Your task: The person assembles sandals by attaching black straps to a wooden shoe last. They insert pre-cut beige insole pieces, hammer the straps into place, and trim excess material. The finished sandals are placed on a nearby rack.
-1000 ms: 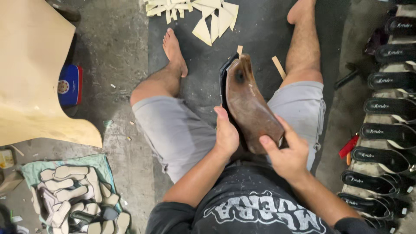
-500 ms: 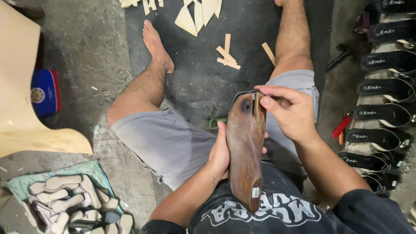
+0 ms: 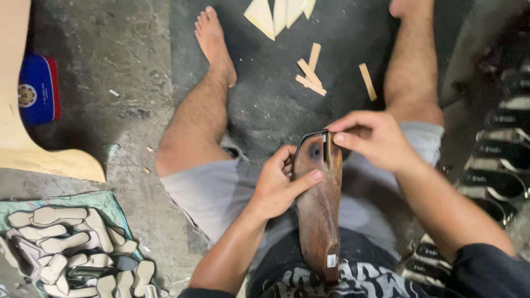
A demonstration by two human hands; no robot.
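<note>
Fingers (image 3: 301,177) of the left hand (image 3: 279,185) wrap closed around the side of a brown wooden shoe last (image 3: 318,207) standing between the thighs, while the right hand (image 3: 375,138) pinches a dark strip (image 3: 327,144) narrowly at the last's upper end, above the grey shorts (image 3: 215,190).

Grey shorts (image 3: 221,190), dark printed shirt (image 3: 353,278), barefoot.
</note>
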